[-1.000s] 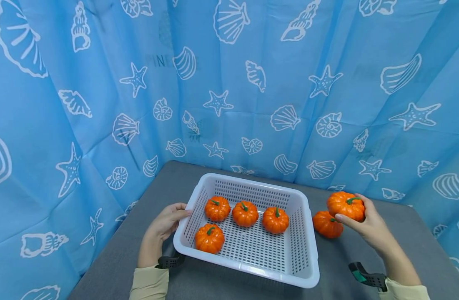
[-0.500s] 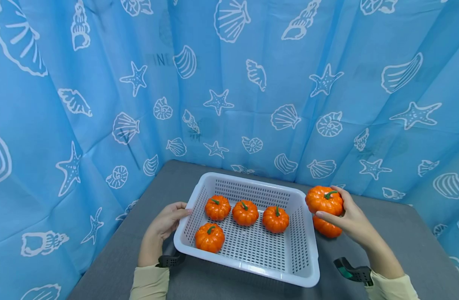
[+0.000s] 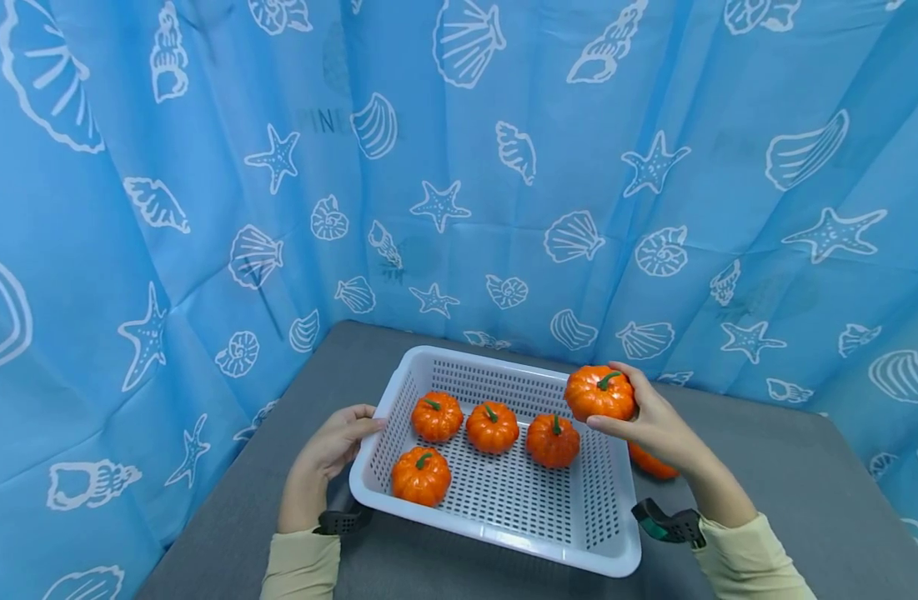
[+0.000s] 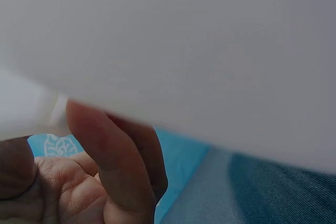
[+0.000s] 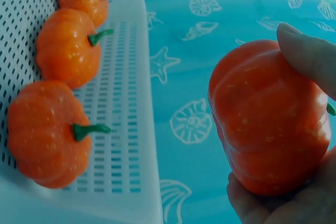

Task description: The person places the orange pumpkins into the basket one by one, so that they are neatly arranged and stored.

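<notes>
My right hand (image 3: 649, 425) grips a small orange pumpkin (image 3: 599, 392) with a green stem, held in the air over the right wall of a white plastic basket (image 3: 534, 542). The right wrist view shows thumb and fingers around this pumpkin (image 5: 268, 119). On the basket's left rim, my left hand (image 3: 337, 442) pinches the edge between thumb and fingers; up close, its curled fingers (image 4: 113, 156) reach under the white plastic. Several pumpkins sit inside: three in a row along the back, and one pumpkin (image 3: 421, 477) at the front left.
Another pumpkin (image 3: 654, 463) lies on the grey table (image 3: 774, 475) just right of the basket, partly hidden by the right hand and forearm. A blue curtain (image 3: 459, 167) with white shell prints hangs behind and to the left of the table.
My right hand has carried its pumpkin leftward, from above the pumpkin on the table to over the basket's right side. The left hand and basket have stayed in place.
</notes>
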Action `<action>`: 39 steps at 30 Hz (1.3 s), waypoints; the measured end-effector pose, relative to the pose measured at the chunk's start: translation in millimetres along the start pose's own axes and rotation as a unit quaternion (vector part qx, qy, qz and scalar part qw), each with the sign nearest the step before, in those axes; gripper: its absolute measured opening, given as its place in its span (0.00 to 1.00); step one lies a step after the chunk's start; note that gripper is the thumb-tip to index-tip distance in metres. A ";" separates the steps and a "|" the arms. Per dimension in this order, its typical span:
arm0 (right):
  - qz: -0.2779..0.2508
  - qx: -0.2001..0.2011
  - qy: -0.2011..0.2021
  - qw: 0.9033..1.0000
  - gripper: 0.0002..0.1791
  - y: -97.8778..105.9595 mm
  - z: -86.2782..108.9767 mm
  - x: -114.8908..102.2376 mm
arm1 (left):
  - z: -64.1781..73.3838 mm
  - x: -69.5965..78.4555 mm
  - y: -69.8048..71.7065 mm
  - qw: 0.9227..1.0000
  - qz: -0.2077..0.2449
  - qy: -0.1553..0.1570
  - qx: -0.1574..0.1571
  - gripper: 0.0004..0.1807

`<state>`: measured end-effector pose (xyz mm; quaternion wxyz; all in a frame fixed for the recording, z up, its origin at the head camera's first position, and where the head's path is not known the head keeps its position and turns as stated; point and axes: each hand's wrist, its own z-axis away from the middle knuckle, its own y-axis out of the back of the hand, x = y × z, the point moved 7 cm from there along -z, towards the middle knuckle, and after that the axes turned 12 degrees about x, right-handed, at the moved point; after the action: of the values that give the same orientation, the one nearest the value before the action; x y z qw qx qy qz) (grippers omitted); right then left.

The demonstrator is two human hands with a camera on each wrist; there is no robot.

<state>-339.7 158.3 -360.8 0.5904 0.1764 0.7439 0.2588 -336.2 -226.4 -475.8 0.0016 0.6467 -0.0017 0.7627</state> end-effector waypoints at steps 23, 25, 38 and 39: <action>-0.020 -0.138 0.012 0.990 0.46 -77.1 -19.8 -9.4 | 1.0 1.6 -0.5 1.000 0.005 -0.003 -0.003 0.23; -0.010 -0.146 0.021 0.989 0.46 -83.3 -19.2 -12.1 | 0.5 1.1 -0.1 1.000 0.004 -0.003 -0.003 0.22; 0.008 -0.200 0.062 0.978 0.46 -117.2 -17.0 -16.7 | -0.2 1.0 -0.2 1.000 0.002 -0.003 -0.008 0.25; 0.011 -0.202 0.065 0.977 0.46 -119.0 -17.0 -17.7 | -0.3 1.2 0.1 1.000 0.002 -0.003 -0.008 0.25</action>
<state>-346.8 49.7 -414.6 0.5612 0.0442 0.7114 0.4207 -336.7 -226.5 -474.7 0.0047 0.6489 -0.0092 0.7608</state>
